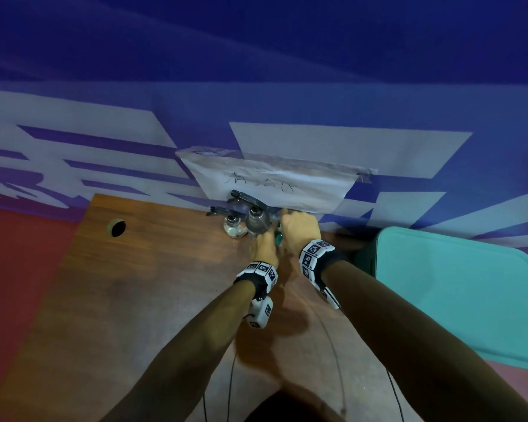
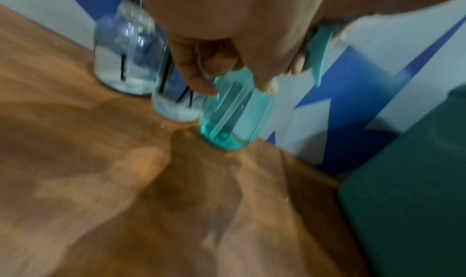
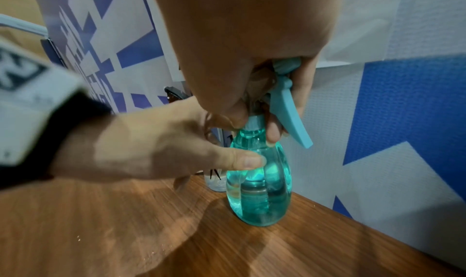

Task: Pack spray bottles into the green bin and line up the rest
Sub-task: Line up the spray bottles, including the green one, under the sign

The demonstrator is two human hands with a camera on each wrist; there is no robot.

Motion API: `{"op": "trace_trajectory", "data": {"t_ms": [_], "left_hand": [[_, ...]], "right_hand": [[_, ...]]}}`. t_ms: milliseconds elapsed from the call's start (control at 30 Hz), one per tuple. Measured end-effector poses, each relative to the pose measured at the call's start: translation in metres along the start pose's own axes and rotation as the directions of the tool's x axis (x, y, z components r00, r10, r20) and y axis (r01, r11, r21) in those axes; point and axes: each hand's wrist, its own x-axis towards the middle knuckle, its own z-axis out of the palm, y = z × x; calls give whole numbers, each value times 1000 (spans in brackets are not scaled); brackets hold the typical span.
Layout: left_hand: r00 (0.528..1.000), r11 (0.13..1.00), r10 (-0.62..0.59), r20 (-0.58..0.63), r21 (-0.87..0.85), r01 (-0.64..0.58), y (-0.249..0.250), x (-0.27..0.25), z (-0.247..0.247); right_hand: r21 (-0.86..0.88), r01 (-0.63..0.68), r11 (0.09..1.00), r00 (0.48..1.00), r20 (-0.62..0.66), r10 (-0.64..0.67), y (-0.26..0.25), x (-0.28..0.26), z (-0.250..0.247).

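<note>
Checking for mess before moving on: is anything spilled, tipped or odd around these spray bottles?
No spill shows. The teal spray bottle and both clear bottles stand upright on the table. Only the paper sheet taped to the wall looks wrinkled, its tape ragged.

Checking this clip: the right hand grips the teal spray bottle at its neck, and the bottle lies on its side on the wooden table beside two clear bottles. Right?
Not quite: the teal spray bottle stands upright on the wooden table, not on its side, as the right wrist view shows. The right hand does grip its neck, beside two clear bottles.
</note>
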Motion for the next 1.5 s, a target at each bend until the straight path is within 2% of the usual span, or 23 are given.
{"op": "trace_trajectory", "data": {"t_ms": [100, 167, 300, 467, 667, 767, 833, 1033, 1133, 1267, 1500], "left_hand": [[1000, 987, 26, -12, 160, -24, 6, -2, -13], [997, 987, 66, -36, 149, -60, 5, -9, -19], [997, 996, 34, -75, 85, -27, -14, -30, -41], [994, 998, 34, -105, 58, -28, -40, -45, -100], [987, 983, 82, -137, 173, -58, -33, -43, -150], [990, 984, 92, -111, 159, -74, -22, -40, -149], [993, 991, 81, -91, 115, -70, -15, -38, -145], [999, 993, 36, 7, 109, -37, 6, -30, -133], [999, 988, 49, 20, 146, -51, 10, -24, -125], [998, 993, 58, -10, 99, -57, 10, -13, -117], [999, 999, 44, 20, 4, -44, 1, 3, -107]], "right_hand": [[-40, 7, 999, 1000, 9, -7, -3, 1, -3], [-62, 9, 998, 1000, 5, -9, -2, 1, -3], [-63, -2, 998, 1000, -5, 2, -1, -3, -3], [57, 21, 998, 999, -34, -19, -3, -18, -16], [100, 75, 992, 994, -87, -66, -9, -47, -42], [127, 121, 985, 976, -194, -95, -10, -59, -57], [180, 116, 977, 972, -221, -74, -9, -61, -67], [257, 91, 962, 986, -162, -50, -12, -46, -85], [253, 67, 965, 990, -137, -33, -19, -38, -86], [289, 75, 954, 992, -117, -43, -31, -27, -87], [202, 88, 976, 992, -103, -68, -47, -12, -87]]}}
